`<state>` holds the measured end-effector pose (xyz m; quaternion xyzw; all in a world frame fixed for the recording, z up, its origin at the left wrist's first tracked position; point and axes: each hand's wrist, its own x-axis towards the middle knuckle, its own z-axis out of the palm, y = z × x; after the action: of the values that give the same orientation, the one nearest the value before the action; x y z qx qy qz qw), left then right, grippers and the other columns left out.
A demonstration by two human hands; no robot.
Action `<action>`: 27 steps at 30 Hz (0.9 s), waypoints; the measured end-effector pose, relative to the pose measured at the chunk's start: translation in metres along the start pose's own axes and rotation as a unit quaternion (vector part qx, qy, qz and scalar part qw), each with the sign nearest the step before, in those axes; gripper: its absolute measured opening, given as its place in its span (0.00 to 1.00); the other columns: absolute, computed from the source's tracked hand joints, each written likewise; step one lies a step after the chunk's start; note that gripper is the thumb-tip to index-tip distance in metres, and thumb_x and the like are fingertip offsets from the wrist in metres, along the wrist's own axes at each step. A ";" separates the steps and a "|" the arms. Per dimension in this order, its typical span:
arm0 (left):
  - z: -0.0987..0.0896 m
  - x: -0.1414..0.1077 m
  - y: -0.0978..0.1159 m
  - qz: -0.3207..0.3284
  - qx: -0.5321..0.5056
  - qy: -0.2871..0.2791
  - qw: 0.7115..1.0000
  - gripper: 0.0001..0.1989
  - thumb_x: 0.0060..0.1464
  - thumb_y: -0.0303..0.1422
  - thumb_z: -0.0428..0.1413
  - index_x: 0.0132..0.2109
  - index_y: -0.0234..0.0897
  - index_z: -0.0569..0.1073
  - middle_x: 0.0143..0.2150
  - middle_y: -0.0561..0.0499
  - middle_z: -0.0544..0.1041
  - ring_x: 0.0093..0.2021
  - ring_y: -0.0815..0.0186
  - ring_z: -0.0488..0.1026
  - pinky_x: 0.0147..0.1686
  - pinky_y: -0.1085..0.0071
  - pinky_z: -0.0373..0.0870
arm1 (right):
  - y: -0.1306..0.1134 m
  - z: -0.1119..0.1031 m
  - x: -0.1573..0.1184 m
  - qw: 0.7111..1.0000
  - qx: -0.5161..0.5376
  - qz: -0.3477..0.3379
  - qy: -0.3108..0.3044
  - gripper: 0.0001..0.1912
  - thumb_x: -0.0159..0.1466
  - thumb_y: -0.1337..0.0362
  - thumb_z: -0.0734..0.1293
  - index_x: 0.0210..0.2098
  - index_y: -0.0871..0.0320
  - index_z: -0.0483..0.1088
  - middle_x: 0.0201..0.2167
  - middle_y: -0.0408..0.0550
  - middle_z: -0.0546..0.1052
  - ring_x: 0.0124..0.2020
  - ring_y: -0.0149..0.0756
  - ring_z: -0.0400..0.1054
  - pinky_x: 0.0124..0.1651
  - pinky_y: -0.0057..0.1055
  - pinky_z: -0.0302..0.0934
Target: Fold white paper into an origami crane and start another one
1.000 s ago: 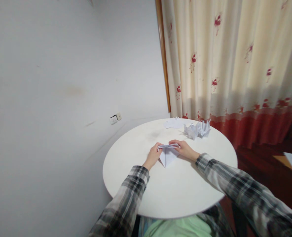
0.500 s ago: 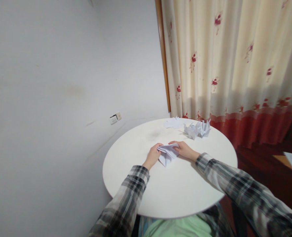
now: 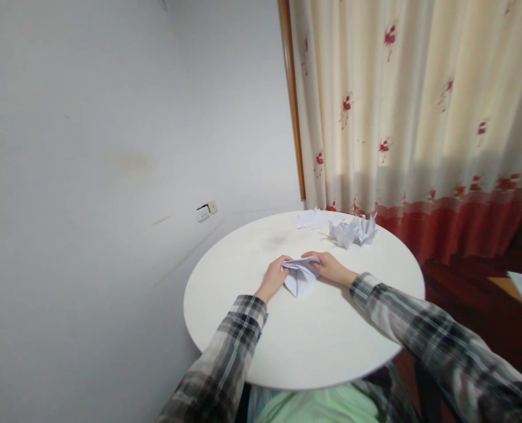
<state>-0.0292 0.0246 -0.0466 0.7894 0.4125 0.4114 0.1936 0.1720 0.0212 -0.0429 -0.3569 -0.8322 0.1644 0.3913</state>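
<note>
Between my two hands is a folded white paper (image 3: 298, 281), its lower point directed toward me and its layers partly spread along the top. My left hand (image 3: 275, 278) pinches the paper's left corner. On the opposite side, my right hand (image 3: 328, 267) grips the right corner, thumb in front and fingers behind. The paper is just over the round white table (image 3: 230, 311); whether its lower tip touches the surface I cannot tell.
Several folded paper pieces (image 3: 353, 230) stand in a cluster at the table's far right. Flat white paper (image 3: 310, 219) lies beside them near the back edge. A wall with a socket (image 3: 203, 213) rises at left, and a floral curtain (image 3: 384, 106) hangs behind.
The upper layers of the folded paper have shifted slightly, so more of its inner front face shows. Both hands keep their places at its corners.
</note>
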 end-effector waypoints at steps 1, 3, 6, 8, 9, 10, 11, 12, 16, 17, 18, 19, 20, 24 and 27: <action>0.000 0.000 0.000 0.000 0.000 0.001 1.000 0.16 0.41 0.20 0.45 0.38 0.35 0.69 0.36 0.52 0.73 0.39 0.67 0.68 0.42 0.71 0.62 | 0.000 0.000 0.000 1.000 0.000 0.000 0.000 0.17 0.55 0.71 0.56 0.43 0.59 0.67 0.39 0.46 0.73 0.40 0.34 0.66 0.44 0.30 0.58; 0.000 0.000 0.000 -0.002 0.001 0.002 1.000 0.16 0.41 0.20 0.45 0.38 0.35 0.69 0.36 0.52 0.73 0.39 0.67 0.68 0.42 0.71 0.62 | 0.000 0.000 0.000 1.000 0.000 -0.001 0.002 0.18 0.55 0.71 0.57 0.43 0.58 0.67 0.39 0.45 0.73 0.40 0.34 0.66 0.44 0.30 0.58; -0.001 0.000 0.001 -0.002 0.002 0.000 1.000 0.15 0.41 0.20 0.45 0.37 0.35 0.69 0.36 0.52 0.73 0.39 0.67 0.68 0.43 0.71 0.62 | 0.000 0.000 0.000 1.000 0.004 -0.002 0.005 0.18 0.55 0.71 0.56 0.43 0.58 0.67 0.39 0.45 0.73 0.40 0.34 0.66 0.44 0.30 0.58; -0.001 0.000 0.001 -0.001 0.002 -0.002 1.000 0.15 0.42 0.20 0.45 0.38 0.35 0.69 0.36 0.52 0.73 0.39 0.67 0.67 0.43 0.71 0.62 | 0.000 0.000 0.000 1.000 0.009 0.000 0.005 0.18 0.55 0.71 0.56 0.43 0.58 0.67 0.39 0.46 0.73 0.40 0.34 0.66 0.44 0.30 0.58; -0.001 0.000 0.001 0.001 0.002 -0.002 1.000 0.15 0.42 0.20 0.45 0.38 0.35 0.69 0.36 0.52 0.73 0.39 0.68 0.68 0.42 0.71 0.62 | 0.000 0.000 0.000 1.000 0.011 0.002 0.005 0.18 0.54 0.71 0.56 0.43 0.58 0.67 0.39 0.46 0.73 0.40 0.34 0.66 0.45 0.30 0.57; -0.001 0.000 0.000 0.002 0.002 -0.001 1.000 0.14 0.43 0.21 0.45 0.38 0.35 0.68 0.36 0.52 0.73 0.39 0.68 0.68 0.42 0.72 0.62 | 0.000 0.000 0.000 1.000 0.013 0.003 0.005 0.18 0.54 0.71 0.56 0.43 0.58 0.67 0.39 0.46 0.73 0.40 0.34 0.66 0.45 0.31 0.57; -0.001 0.000 0.000 0.004 0.004 0.001 1.000 0.14 0.43 0.21 0.45 0.38 0.35 0.68 0.35 0.52 0.72 0.39 0.68 0.68 0.42 0.72 0.62 | 0.000 0.000 0.000 1.000 0.016 0.003 0.004 0.19 0.54 0.72 0.56 0.43 0.58 0.67 0.39 0.45 0.73 0.40 0.34 0.66 0.45 0.31 0.57; -0.001 0.000 0.000 0.007 0.005 0.005 1.000 0.13 0.44 0.21 0.45 0.38 0.35 0.68 0.35 0.52 0.72 0.38 0.68 0.68 0.41 0.72 0.62 | 0.000 0.000 0.000 1.000 0.020 0.003 0.001 0.19 0.53 0.72 0.56 0.43 0.58 0.67 0.39 0.45 0.73 0.40 0.34 0.66 0.45 0.31 0.57; 0.000 0.000 -0.001 0.017 0.011 0.013 1.000 0.11 0.47 0.24 0.46 0.38 0.35 0.68 0.36 0.51 0.72 0.38 0.67 0.67 0.41 0.71 0.62 | -0.005 -0.003 0.000 0.999 0.035 0.002 -0.012 0.19 0.53 0.73 0.57 0.43 0.58 0.67 0.37 0.44 0.74 0.37 0.33 0.66 0.43 0.29 0.57; 0.000 0.000 -0.002 0.020 0.010 0.015 1.000 0.11 0.47 0.25 0.45 0.38 0.35 0.68 0.36 0.51 0.72 0.38 0.67 0.67 0.41 0.71 0.62 | -0.006 -0.004 0.000 0.999 0.035 0.005 -0.013 0.19 0.53 0.72 0.57 0.43 0.59 0.68 0.37 0.44 0.74 0.36 0.33 0.66 0.42 0.28 0.57; 0.000 0.001 -0.002 0.021 0.009 0.017 1.000 0.11 0.48 0.25 0.45 0.39 0.35 0.68 0.36 0.51 0.72 0.38 0.67 0.67 0.41 0.71 0.62 | -0.008 -0.004 0.000 0.999 0.035 0.009 -0.014 0.19 0.53 0.72 0.57 0.43 0.59 0.68 0.37 0.44 0.74 0.35 0.33 0.66 0.41 0.28 0.57; 0.000 0.001 -0.002 0.022 0.008 0.019 1.000 0.11 0.48 0.25 0.45 0.39 0.35 0.68 0.37 0.51 0.72 0.39 0.67 0.67 0.41 0.71 0.62 | -0.009 -0.005 0.000 0.999 0.035 0.012 -0.015 0.19 0.53 0.72 0.57 0.43 0.59 0.68 0.36 0.44 0.74 0.34 0.32 0.66 0.41 0.27 0.57; 0.000 0.001 -0.002 0.024 0.007 0.021 0.999 0.11 0.48 0.26 0.45 0.39 0.35 0.68 0.37 0.51 0.72 0.39 0.67 0.67 0.41 0.72 0.62 | -0.010 -0.005 0.000 0.999 0.033 0.014 -0.014 0.19 0.53 0.71 0.57 0.43 0.59 0.68 0.36 0.44 0.74 0.34 0.32 0.65 0.40 0.27 0.57; 0.001 0.001 -0.003 0.029 0.005 0.028 0.999 0.11 0.47 0.24 0.46 0.39 0.36 0.67 0.36 0.52 0.72 0.38 0.68 0.67 0.40 0.72 0.62 | -0.004 -0.001 0.001 0.999 0.027 0.018 -0.004 0.18 0.52 0.71 0.58 0.42 0.61 0.67 0.32 0.44 0.74 0.30 0.32 0.64 0.35 0.26 0.57; 0.000 0.001 -0.002 0.032 -0.002 0.035 0.999 0.12 0.47 0.24 0.46 0.40 0.36 0.67 0.36 0.52 0.72 0.38 0.68 0.67 0.40 0.72 0.62 | 0.006 0.003 0.002 0.999 0.019 0.028 0.005 0.13 0.51 0.70 0.58 0.36 0.62 0.69 0.28 0.45 0.74 0.28 0.32 0.64 0.33 0.26 0.57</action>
<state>-0.0298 0.0266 -0.0480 0.7870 0.3932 0.4451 0.1673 0.1714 0.0262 -0.0472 -0.3734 -0.8167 0.1887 0.3975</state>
